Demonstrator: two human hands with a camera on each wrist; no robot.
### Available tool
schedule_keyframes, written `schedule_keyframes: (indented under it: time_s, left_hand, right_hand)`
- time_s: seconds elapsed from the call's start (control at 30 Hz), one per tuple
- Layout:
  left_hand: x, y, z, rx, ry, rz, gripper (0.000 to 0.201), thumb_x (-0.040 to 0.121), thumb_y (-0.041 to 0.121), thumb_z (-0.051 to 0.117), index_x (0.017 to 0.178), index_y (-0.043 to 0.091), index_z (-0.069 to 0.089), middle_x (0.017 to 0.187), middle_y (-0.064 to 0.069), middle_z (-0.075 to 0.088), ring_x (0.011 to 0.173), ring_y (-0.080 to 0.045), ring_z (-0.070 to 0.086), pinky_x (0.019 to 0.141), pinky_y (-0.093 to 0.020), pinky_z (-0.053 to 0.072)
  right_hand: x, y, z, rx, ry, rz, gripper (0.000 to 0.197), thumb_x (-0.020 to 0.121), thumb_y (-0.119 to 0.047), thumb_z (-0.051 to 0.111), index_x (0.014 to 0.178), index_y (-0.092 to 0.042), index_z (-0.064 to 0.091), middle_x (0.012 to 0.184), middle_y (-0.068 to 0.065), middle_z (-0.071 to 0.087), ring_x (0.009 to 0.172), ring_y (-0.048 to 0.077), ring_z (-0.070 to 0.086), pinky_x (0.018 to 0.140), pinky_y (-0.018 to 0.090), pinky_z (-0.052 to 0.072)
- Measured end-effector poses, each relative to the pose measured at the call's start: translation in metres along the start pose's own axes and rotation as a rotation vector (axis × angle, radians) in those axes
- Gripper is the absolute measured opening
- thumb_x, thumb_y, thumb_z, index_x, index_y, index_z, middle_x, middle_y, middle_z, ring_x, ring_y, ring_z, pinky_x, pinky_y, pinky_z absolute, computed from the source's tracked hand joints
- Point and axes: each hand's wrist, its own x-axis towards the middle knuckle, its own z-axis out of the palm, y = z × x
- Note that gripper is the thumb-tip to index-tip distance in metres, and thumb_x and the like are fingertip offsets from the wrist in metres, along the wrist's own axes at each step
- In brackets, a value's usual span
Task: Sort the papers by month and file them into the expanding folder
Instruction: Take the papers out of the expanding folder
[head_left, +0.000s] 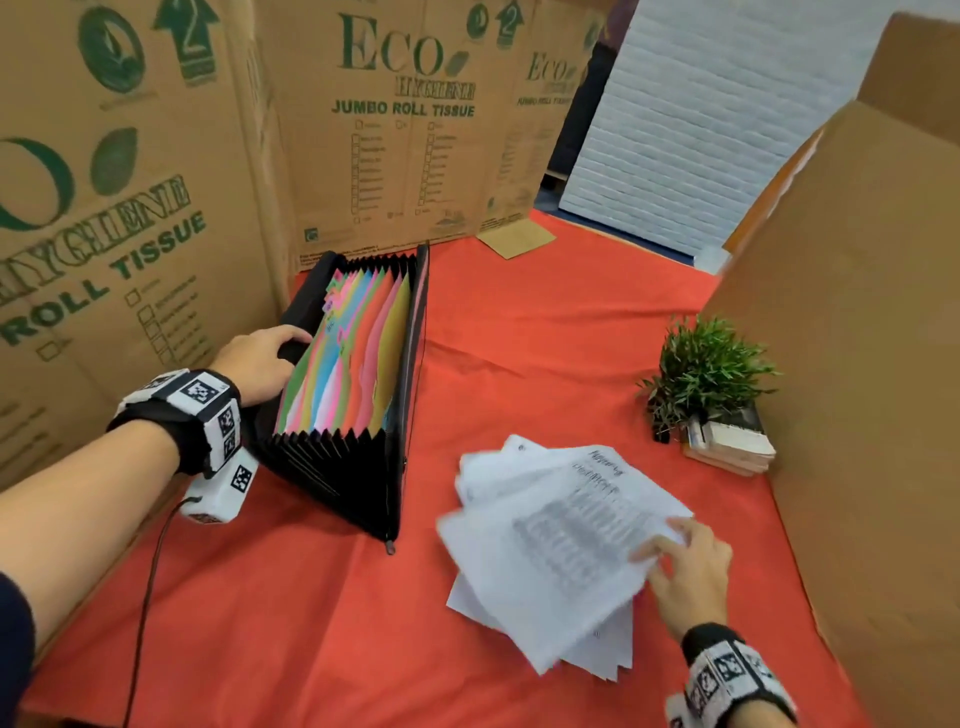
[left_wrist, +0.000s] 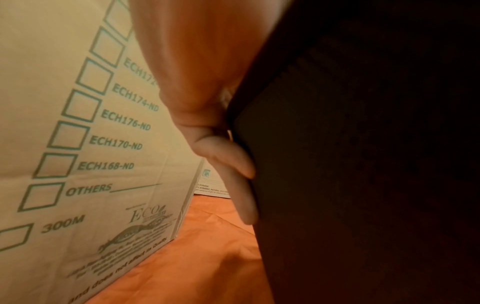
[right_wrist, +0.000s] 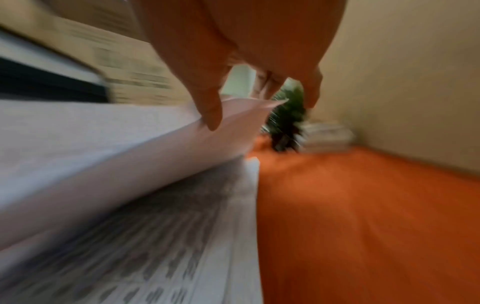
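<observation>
A black expanding folder (head_left: 358, 364) stands open on the red cloth, its coloured dividers fanned out. My left hand (head_left: 260, 364) grips the top of its left wall, fingers curled over the edge; the left wrist view shows those fingers (left_wrist: 226, 164) against the dark wall (left_wrist: 350, 164). To the right lies a loose stack of printed white papers (head_left: 550, 545). At the stack's right edge my right hand (head_left: 685, 566) pinches the top sheet (right_wrist: 130, 148). That sheet curves up off the printed pages (right_wrist: 182, 246) below, under the hand (right_wrist: 262, 115). This view is blurred.
Printed cardboard boxes (head_left: 130, 208) wall the left and back, and a plain one (head_left: 857, 364) walls the right. A white foam panel (head_left: 701, 114) leans at the back right. A small potted plant (head_left: 706, 369) and stacked notebooks (head_left: 727, 441) sit near the right box.
</observation>
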Motion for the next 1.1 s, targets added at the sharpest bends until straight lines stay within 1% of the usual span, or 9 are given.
schedule_keyframes:
  time_s: [0.13, 0.2, 0.3, 0.4, 0.5, 0.63, 0.87, 0.97, 1.1]
  left_hand:
    - [-0.002, 0.014, -0.001, 0.025, 0.006, 0.035, 0.054, 0.084, 0.003, 0.048, 0.13, 0.031, 0.055, 0.119, -0.018, 0.064, 0.077, -0.026, 0.051, 0.058, -0.03, 0.038]
    - [-0.004, 0.023, -0.001, 0.033, 0.012, 0.048, 0.054, 0.085, 0.003, 0.047, 0.129, 0.031, 0.054, 0.116, -0.018, 0.065, 0.076, -0.027, 0.052, 0.056, -0.029, 0.037]
    - [-0.005, 0.031, 0.001, 0.059, 0.029, 0.087, 0.052, 0.086, 0.006, 0.048, 0.13, 0.033, 0.054, 0.12, -0.017, 0.064, 0.084, -0.032, 0.062, 0.062, -0.03, 0.039]
    - [-0.003, 0.035, 0.002, 0.07, 0.044, 0.107, 0.052, 0.085, 0.007, 0.049, 0.128, 0.035, 0.054, 0.116, -0.016, 0.065, 0.07, -0.025, 0.059, 0.06, -0.03, 0.039]
    - [-0.003, 0.038, 0.004, 0.075, 0.041, 0.101, 0.056, 0.085, 0.006, 0.047, 0.132, 0.035, 0.051, 0.112, -0.018, 0.065, 0.066, -0.023, 0.054, 0.058, -0.029, 0.037]
    - [-0.002, 0.041, 0.006, 0.063, 0.043, 0.102, 0.055, 0.087, 0.007, 0.046, 0.134, 0.036, 0.049, 0.099, -0.016, 0.063, 0.055, -0.018, 0.055, 0.05, -0.027, 0.035]
    - [-0.004, 0.046, 0.008, 0.079, 0.075, 0.154, 0.053, 0.088, 0.014, 0.047, 0.137, 0.033, 0.048, 0.099, -0.014, 0.066, 0.072, -0.024, 0.054, 0.066, -0.03, 0.041]
    - [-0.009, 0.052, 0.008, 0.115, 0.089, 0.164, 0.046, 0.092, 0.04, 0.05, 0.138, 0.032, 0.045, 0.113, -0.009, 0.066, 0.095, -0.026, 0.062, 0.076, -0.034, 0.049]
    - [-0.016, 0.063, 0.008, 0.188, 0.058, 0.14, 0.091, 0.073, 0.089, 0.039, 0.143, 0.031, 0.039, 0.136, -0.001, 0.056, 0.117, -0.024, 0.058, 0.087, -0.039, 0.052]
  right_hand:
    - [-0.014, 0.015, 0.031, 0.151, -0.044, 0.313, 0.064, 0.068, 0.018, 0.061, 0.05, -0.044, 0.057, 0.124, 0.02, 0.053, 0.113, 0.039, 0.047, 0.102, 0.033, 0.025]
    - [-0.016, 0.025, 0.043, 0.263, -0.077, 0.421, 0.061, 0.071, 0.016, 0.059, 0.056, -0.044, 0.062, 0.117, 0.021, 0.059, 0.113, 0.037, 0.051, 0.102, 0.038, 0.034]
    - [-0.009, 0.029, 0.05, 0.524, -0.012, 0.621, 0.046, 0.08, 0.011, 0.057, 0.081, -0.035, 0.066, 0.099, 0.017, 0.067, 0.086, 0.031, 0.065, 0.072, 0.031, 0.053]
    - [0.0, 0.022, 0.052, 0.839, 0.087, 0.865, 0.02, 0.096, 0.004, 0.04, 0.093, -0.014, 0.048, 0.089, 0.013, 0.056, 0.053, 0.015, 0.063, 0.044, 0.023, 0.049]
    - [0.005, 0.013, 0.06, 1.11, 0.025, 1.06, 0.022, 0.091, -0.005, 0.059, 0.108, -0.01, 0.045, 0.085, 0.014, 0.06, 0.062, 0.022, 0.065, 0.056, 0.03, 0.055]
    - [0.015, 0.006, 0.068, 0.896, -0.2, 0.94, 0.013, 0.083, 0.006, 0.062, 0.094, 0.003, 0.066, 0.09, 0.023, 0.07, 0.079, 0.031, 0.067, 0.088, 0.053, 0.053]
    - [0.047, -0.012, 0.017, 0.527, -0.036, 0.724, 0.032, 0.095, -0.01, 0.056, 0.119, 0.01, 0.056, 0.122, 0.027, 0.06, 0.114, 0.04, 0.055, 0.094, 0.039, 0.04]
    - [0.051, -0.016, 0.015, 0.396, -0.084, 0.735, 0.039, 0.097, -0.024, 0.054, 0.12, 0.007, 0.055, 0.123, 0.027, 0.059, 0.116, 0.043, 0.053, 0.097, 0.04, 0.038]
    - [0.069, -0.042, 0.014, 0.208, -0.013, 0.579, 0.052, 0.091, -0.026, 0.063, 0.125, 0.01, 0.047, 0.121, 0.033, 0.054, 0.117, 0.044, 0.048, 0.099, 0.048, 0.039]
